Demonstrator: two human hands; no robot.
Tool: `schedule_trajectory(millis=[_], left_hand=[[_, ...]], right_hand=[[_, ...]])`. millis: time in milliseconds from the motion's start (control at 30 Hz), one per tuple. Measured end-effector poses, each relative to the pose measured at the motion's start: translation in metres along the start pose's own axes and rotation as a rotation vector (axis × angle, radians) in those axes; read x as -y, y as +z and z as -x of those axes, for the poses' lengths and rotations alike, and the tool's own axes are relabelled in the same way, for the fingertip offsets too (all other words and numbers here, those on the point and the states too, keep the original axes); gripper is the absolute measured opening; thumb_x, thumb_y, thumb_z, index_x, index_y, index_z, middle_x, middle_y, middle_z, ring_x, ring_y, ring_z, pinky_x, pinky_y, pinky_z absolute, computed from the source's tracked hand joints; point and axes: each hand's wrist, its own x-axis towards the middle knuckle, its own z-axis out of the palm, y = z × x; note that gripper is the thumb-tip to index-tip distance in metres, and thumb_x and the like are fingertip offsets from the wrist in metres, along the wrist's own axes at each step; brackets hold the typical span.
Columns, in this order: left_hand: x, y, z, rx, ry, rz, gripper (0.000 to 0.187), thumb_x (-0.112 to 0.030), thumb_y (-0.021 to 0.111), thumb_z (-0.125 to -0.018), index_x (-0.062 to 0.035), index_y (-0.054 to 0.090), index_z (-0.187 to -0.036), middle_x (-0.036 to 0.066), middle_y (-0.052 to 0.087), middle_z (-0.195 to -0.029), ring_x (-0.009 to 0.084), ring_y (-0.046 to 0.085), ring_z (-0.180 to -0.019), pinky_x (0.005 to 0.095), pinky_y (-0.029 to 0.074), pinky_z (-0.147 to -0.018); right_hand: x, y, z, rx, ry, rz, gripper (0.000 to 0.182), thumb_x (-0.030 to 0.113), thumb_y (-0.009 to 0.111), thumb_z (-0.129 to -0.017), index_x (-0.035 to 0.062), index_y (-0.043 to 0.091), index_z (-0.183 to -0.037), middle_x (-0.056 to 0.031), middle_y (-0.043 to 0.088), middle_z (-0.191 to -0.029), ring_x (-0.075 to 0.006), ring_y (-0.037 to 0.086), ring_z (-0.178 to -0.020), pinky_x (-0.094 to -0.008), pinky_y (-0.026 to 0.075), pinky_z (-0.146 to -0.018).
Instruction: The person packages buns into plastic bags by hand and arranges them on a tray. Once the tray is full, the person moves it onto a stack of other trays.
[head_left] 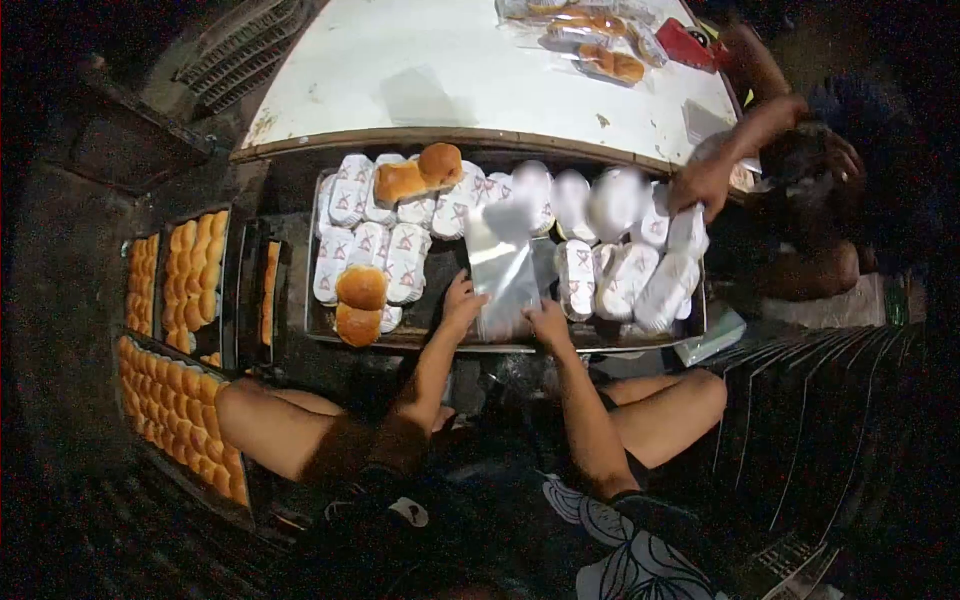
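A clear plastic bag point(503, 275) lies spread in front of me over the dark tray point(440, 343). My left hand point(463, 303) has its fingers closed on the bag's left edge. At its lower right corner, my right hand point(546, 324) grips the same bag. White paper-covered pieces with red print point(366, 246) fill the tray's left part, and more such pieces point(627, 278) lie on the right. Golden buns point(360, 304) sit on the left ones, near my left hand. Another joined pair of buns point(417, 177) rests farther back.
Another person's hand point(700, 188) reaches onto the tray's right end. Behind stands a white table point(350, 80) with bagged buns point(610, 62) and a red object point(692, 45). Trays of buns point(185, 415) are on the left. A stack of plastic bags point(712, 340) lies right.
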Motion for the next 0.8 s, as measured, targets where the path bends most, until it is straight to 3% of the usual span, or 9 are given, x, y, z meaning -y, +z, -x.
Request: schedule_trajectory(millis=[33, 167, 300, 400, 467, 567, 667, 733, 800], left_hand=[[-0.005, -0.001, 0.004, 0.042, -0.016, 0.014, 0.061, -0.003, 0.06, -0.069, 0.0045, 0.03, -0.122, 0.012, 0.054, -0.096, 0.0198, 0.055, -0.082, 0.0295, 0.043, -0.073], [-0.042, -0.002, 0.017, 0.154, -0.139, 0.291, 0.032, -0.008, 0.063, -0.065, 0.0016, 0.055, -0.095, 0.009, 0.058, -0.087, 0.0168, 0.055, -0.077, 0.027, 0.042, -0.07], [-0.05, -0.025, 0.01, 0.282, -0.022, 0.067, 0.022, -0.012, 0.065, -0.063, 0.0021, 0.06, -0.08, 0.007, 0.059, -0.075, 0.0151, 0.054, -0.074, 0.0263, 0.041, -0.068], [-0.065, -0.023, 0.005, 0.349, 0.033, -0.162, 0.017, -0.01, 0.064, -0.062, 0.0018, 0.061, -0.073, 0.007, 0.059, -0.074, 0.0152, 0.054, -0.074, 0.0269, 0.04, -0.069], [-0.063, -0.023, 0.005, 0.364, 0.049, -0.208, 0.022, -0.008, 0.062, -0.062, 0.0015, 0.058, -0.081, 0.006, 0.058, -0.077, 0.0153, 0.052, -0.074, 0.0263, 0.04, -0.07], [-0.066, -0.016, 0.005, 0.395, 0.045, 0.146, 0.038, -0.009, 0.058, -0.066, -0.0026, 0.048, -0.102, 0.004, 0.052, -0.083, 0.0148, 0.049, -0.08, 0.0272, 0.039, -0.074], [-0.049, -0.01, 0.008, 0.271, -0.033, 0.42, 0.034, -0.01, 0.056, -0.067, -0.0043, 0.049, -0.101, 0.005, 0.053, -0.084, 0.015, 0.049, -0.084, 0.0276, 0.038, -0.077], [-0.04, 0.003, 0.01, 0.165, -0.029, 0.389, 0.031, -0.011, 0.055, -0.069, -0.0037, 0.052, -0.099, 0.007, 0.054, -0.09, 0.0171, 0.048, -0.09, 0.0279, 0.035, -0.082], [-0.018, 0.004, 0.001, 0.11, -0.082, 0.103, 0.027, -0.013, 0.057, -0.071, -0.0034, 0.055, -0.095, 0.005, 0.055, -0.091, 0.0182, 0.05, -0.087, 0.0333, 0.04, -0.075]], right_hand=[[-0.006, -0.001, -0.001, 0.01, -0.066, -0.084, 0.025, 0.015, 0.058, -0.074, -0.0041, 0.056, -0.091, -0.0058, 0.057, -0.071, -0.0137, 0.052, -0.061, -0.028, 0.042, -0.058], [0.025, -0.016, 0.018, 0.215, -0.018, -0.371, 0.028, 0.017, 0.058, -0.076, -0.0035, 0.055, -0.095, -0.002, 0.054, -0.075, -0.0104, 0.045, -0.064, -0.0246, 0.039, -0.062], [0.034, -0.025, 0.024, 0.275, -0.01, -0.503, 0.037, 0.024, 0.06, -0.073, -0.0024, 0.054, -0.098, -0.0098, 0.059, -0.088, -0.0163, 0.053, -0.082, -0.0277, 0.04, -0.076], [0.041, -0.029, 0.014, 0.282, -0.074, -0.234, 0.039, 0.027, 0.063, -0.071, 0.0001, 0.055, -0.098, -0.0089, 0.058, -0.093, -0.0163, 0.051, -0.089, -0.0286, 0.039, -0.08], [0.052, -0.032, 0.008, 0.174, -0.229, -0.728, 0.04, 0.028, 0.066, -0.067, 0.0029, 0.056, -0.098, -0.0082, 0.057, -0.097, -0.0177, 0.05, -0.094, -0.0308, 0.037, -0.084], [0.056, -0.038, 0.004, 0.188, -0.177, -0.645, 0.038, 0.026, 0.068, -0.066, 0.0029, 0.057, -0.095, -0.007, 0.058, -0.095, -0.0168, 0.051, -0.091, -0.0293, 0.038, -0.082], [0.063, -0.04, 0.003, 0.176, -0.11, -0.61, 0.035, 0.026, 0.069, -0.066, 0.0027, 0.059, -0.089, -0.0073, 0.059, -0.091, -0.0156, 0.053, -0.087, -0.0283, 0.04, -0.078], [0.063, -0.043, -0.006, 0.14, 0.115, -0.383, 0.033, 0.026, 0.069, -0.065, 0.0009, 0.06, -0.085, -0.0091, 0.06, -0.087, -0.0153, 0.053, -0.083, -0.0292, 0.042, -0.072], [0.068, -0.039, -0.016, 0.047, 0.076, -0.44, 0.039, 0.026, 0.069, -0.065, -0.0031, 0.056, -0.088, -0.0121, 0.058, -0.086, -0.0155, 0.053, -0.08, -0.0299, 0.043, -0.064]])
